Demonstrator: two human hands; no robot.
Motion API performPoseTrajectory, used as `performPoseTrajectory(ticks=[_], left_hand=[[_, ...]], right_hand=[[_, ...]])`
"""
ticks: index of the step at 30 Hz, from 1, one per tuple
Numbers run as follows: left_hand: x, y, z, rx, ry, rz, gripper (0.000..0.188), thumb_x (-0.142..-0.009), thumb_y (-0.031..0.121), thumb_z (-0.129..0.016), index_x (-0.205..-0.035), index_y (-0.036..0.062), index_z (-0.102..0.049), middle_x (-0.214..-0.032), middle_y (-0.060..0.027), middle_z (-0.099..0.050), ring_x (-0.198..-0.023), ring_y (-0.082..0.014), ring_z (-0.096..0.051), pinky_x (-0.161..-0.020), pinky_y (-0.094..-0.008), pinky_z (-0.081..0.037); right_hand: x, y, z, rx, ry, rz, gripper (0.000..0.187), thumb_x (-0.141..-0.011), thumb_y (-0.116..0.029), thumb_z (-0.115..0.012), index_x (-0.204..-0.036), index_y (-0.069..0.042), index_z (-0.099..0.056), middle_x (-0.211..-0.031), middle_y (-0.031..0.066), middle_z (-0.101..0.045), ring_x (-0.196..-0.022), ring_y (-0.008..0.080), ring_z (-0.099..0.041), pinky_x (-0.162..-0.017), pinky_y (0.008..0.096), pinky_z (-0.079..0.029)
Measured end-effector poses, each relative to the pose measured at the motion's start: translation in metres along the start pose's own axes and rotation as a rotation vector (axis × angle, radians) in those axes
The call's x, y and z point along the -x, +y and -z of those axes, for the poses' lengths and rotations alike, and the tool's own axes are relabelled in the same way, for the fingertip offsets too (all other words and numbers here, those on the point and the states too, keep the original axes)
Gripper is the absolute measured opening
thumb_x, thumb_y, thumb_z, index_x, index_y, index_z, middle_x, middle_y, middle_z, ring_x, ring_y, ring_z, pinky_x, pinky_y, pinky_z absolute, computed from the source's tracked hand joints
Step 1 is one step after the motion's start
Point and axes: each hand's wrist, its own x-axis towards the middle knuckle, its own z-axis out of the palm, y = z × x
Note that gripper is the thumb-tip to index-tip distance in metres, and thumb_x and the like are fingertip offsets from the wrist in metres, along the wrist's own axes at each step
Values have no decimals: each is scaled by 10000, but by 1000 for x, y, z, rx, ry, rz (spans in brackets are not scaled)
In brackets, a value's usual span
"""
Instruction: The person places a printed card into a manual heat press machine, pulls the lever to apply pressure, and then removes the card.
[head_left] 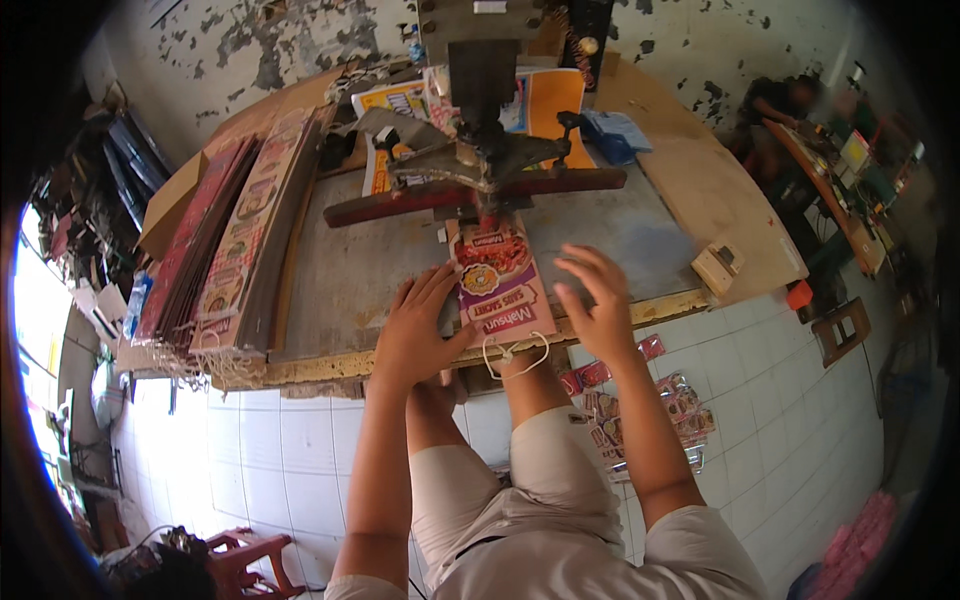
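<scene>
While the left hand is resting palm down by the strip's left edge, what's the right hand doing?

– Hovering off the right edge, holding nothing. Its fingers are spreading wide, thumb apart. Left fingers are lying fairly flat, not pinching; can't tell how firmly they're pressing.

– Where's the printed card strip?

– Lying on the grey tabletop, running lengthwise away from the wearer. Far end is sitting under the middle of the press. Can't tell whether the red post there is touching it.

– Handling tips?

– My read: hold it flat and square to the press, steadying from both side edges, light touch so the card isn't bowing. Keep fingers at the near half, well clear of the red crossbar. Mind the cord loop; it's hanging over the front edge and could be snagging a thumb.

– How's the strip looking?

– Pinkish, long, narrow. Reddish food picture is filling the far part, a purple band and a round yellow-white emblem are crossing the middle, purple lettering is showing toward the near end. Off-white cord is looping out of that end. Lying flat, no crease that I'm seeing.
</scene>
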Motion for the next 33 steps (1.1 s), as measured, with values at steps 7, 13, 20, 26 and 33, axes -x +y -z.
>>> performPoseTrajectory(ticks=[7,13,20,26,33], left_hand=[[3,-1,-7,6,11,-30,765,-899,425,-801,-1529,37,-607,-1643,-163,-563,-1563,-347,-479,-1324,-547,-318],[5,-5,-7,40,36,-21,795,-884,464,-831,-1514,27,-620,-1629,-182,-574,-1564,-348,-482,-1320,-544,-319],[5,-8,-10,41,52,-33,798,-874,486,-841,-1495,26,-641,-1601,-183,-602,-1558,-347,-491,-1308,-545,-332],[5,-8,-2,19,33,-28,746,-908,432,-809,-1514,37,-627,-1601,-180,-602,-1560,-339,-489,-1319,-533,-324],[2,-3,-4,79,-1,-11,671,-951,309,-751,-1558,74,-590,-1616,-170,-588,-1562,-324,-482,-1330,-519,-313]], right_hand=[[34,101,122,671,296,-253,472,-1062,-234,-709,-1511,-109,-633,-1494,180,-640,-1445,408,-532,-1224,541,-413],[48,124,162,553,-16,-248,428,-1048,-122,-711,-1474,-112,-670,-1466,145,-658,-1392,358,-580,-1189,530,-441],[35,56,121,303,160,-90,379,-967,19,-753,-1331,-86,-765,-1441,126,-683,-1353,349,-623,-1117,496,-511],[15,-49,43,-80,-148,237,451,-866,5,-825,-1289,-143,-778,-1463,70,-679,-1324,314,-638,-1116,486,-494],[14,-59,8,-98,-306,254,452,-935,-63,-786,-1376,-152,-743,-1497,77,-661,-1384,319,-603,-1160,477,-459]])
